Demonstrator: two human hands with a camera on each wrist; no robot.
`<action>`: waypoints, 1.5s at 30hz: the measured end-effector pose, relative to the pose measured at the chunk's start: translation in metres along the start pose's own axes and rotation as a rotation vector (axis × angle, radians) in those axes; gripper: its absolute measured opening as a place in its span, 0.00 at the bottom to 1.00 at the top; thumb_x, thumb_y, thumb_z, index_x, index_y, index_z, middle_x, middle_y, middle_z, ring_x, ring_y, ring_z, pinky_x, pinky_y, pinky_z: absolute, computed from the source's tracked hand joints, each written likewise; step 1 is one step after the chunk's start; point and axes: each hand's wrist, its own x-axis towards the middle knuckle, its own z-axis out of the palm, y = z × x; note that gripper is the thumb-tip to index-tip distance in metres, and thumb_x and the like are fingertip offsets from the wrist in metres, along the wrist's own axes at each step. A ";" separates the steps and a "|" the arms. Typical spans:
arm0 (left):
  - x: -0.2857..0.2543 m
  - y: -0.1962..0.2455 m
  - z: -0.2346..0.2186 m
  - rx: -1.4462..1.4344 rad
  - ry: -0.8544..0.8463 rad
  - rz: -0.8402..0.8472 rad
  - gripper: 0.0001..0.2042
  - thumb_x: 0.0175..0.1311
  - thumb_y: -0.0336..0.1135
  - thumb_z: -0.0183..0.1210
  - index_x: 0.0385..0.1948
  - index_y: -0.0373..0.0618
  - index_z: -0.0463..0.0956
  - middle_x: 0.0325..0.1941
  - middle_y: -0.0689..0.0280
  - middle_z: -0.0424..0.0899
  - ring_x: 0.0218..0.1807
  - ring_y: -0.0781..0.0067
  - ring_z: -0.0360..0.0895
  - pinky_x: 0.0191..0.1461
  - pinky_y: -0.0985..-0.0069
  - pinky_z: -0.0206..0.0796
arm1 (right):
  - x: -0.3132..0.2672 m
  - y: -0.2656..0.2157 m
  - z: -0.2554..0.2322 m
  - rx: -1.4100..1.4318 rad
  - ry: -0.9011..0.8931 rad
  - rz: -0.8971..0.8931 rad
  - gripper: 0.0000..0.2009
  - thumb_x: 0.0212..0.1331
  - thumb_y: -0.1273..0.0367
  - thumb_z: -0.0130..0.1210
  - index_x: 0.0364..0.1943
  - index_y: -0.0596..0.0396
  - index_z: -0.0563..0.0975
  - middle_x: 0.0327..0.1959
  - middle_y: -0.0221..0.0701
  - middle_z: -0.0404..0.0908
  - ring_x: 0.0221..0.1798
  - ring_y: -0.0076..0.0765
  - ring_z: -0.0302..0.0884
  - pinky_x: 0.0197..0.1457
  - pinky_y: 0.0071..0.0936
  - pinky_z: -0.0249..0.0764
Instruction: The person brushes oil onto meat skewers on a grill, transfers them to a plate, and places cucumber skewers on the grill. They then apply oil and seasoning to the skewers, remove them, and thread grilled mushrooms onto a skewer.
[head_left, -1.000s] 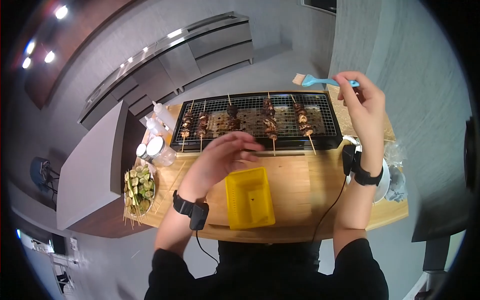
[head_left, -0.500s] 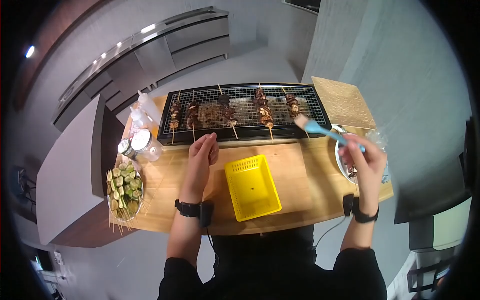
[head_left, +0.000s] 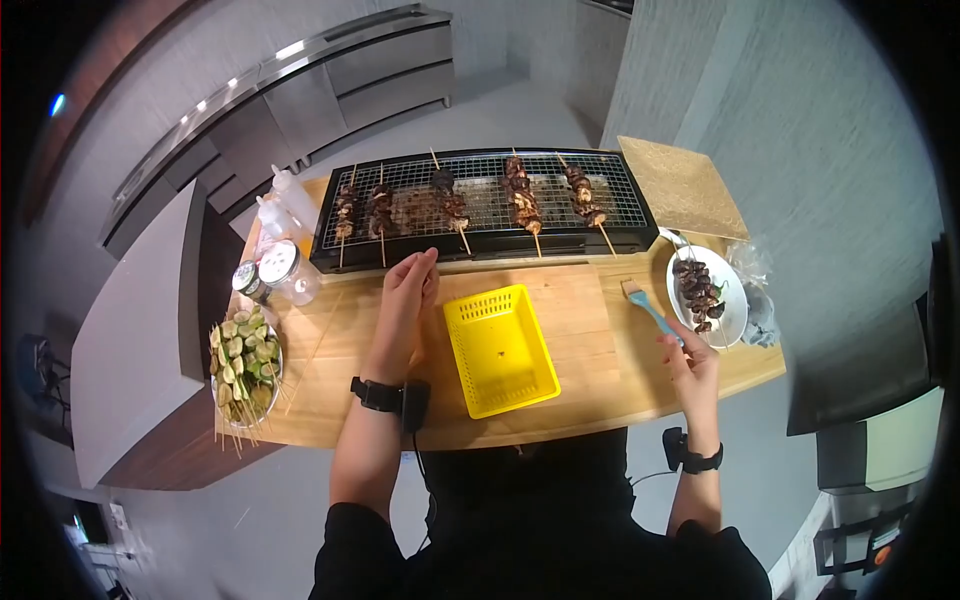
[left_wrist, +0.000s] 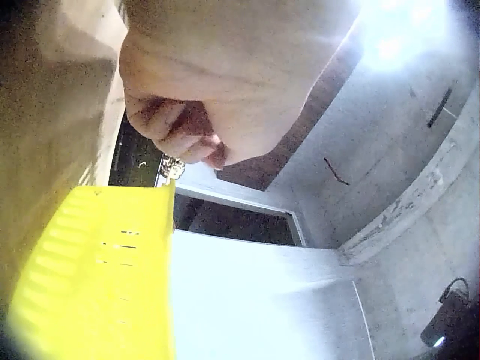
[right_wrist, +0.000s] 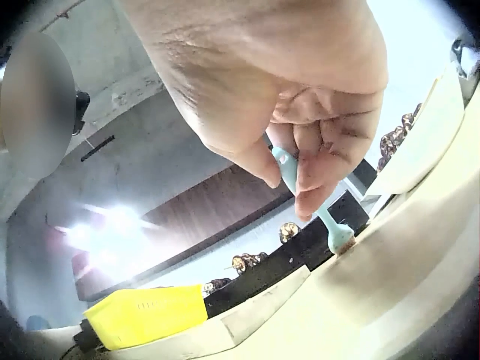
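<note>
My right hand (head_left: 692, 375) pinches the handle of a light-blue basting brush (head_left: 655, 314) between thumb and fingers. The brush's pale bristles point down close over the bare wood of the table, left of the white plate. In the right wrist view the brush (right_wrist: 339, 231) slants down from my fingertips. With its fingers curled and nothing seen in them, my left hand (head_left: 402, 290) hovers at the near edge of the grill (head_left: 480, 250). Browned meat skewers (head_left: 520, 195) lie across the grill's wire mesh. The yellow basket (head_left: 502, 350) stands between my hands.
A white oval plate (head_left: 735, 300) with dark meat skewers (head_left: 697, 290) sits at the right. Vegetable skewers (head_left: 245, 355) fill a plate at the left, near jars (head_left: 287, 270) and squeeze bottles (head_left: 290, 195). A gold board (head_left: 685, 185) lies right of the grill.
The brush in my right hand went from above the far right, past the right end of the grill, down to the tabletop. My left hand's fingers curled in, and it shifted left of the basket.
</note>
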 end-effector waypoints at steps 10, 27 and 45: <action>-0.012 0.010 0.019 0.120 0.040 -0.033 0.15 0.79 0.40 0.60 0.26 0.51 0.73 0.23 0.81 0.65 0.26 0.91 0.59 0.30 0.84 0.48 | 0.012 -0.010 0.005 -0.294 -0.177 -0.178 0.22 0.63 0.74 0.66 0.63 0.55 0.82 0.35 0.41 0.90 0.27 0.32 0.83 0.36 0.29 0.78; 0.000 0.022 -0.019 0.053 0.023 0.062 0.20 0.79 0.44 0.61 0.23 0.49 0.73 0.19 0.76 0.67 0.19 0.86 0.58 0.23 0.82 0.43 | 0.100 -0.069 0.019 -0.193 -0.433 -0.047 0.17 0.77 0.59 0.56 0.47 0.63 0.83 0.30 0.27 0.86 0.30 0.20 0.80 0.31 0.20 0.72; 0.006 0.035 0.005 0.427 -0.180 -0.211 0.13 0.78 0.45 0.60 0.47 0.46 0.85 0.26 0.80 0.67 0.22 0.91 0.55 0.25 0.85 0.43 | 0.137 -0.054 0.124 0.530 -0.644 0.290 0.05 0.74 0.70 0.55 0.40 0.53 0.81 0.25 0.20 0.76 0.20 0.12 0.62 0.20 0.15 0.54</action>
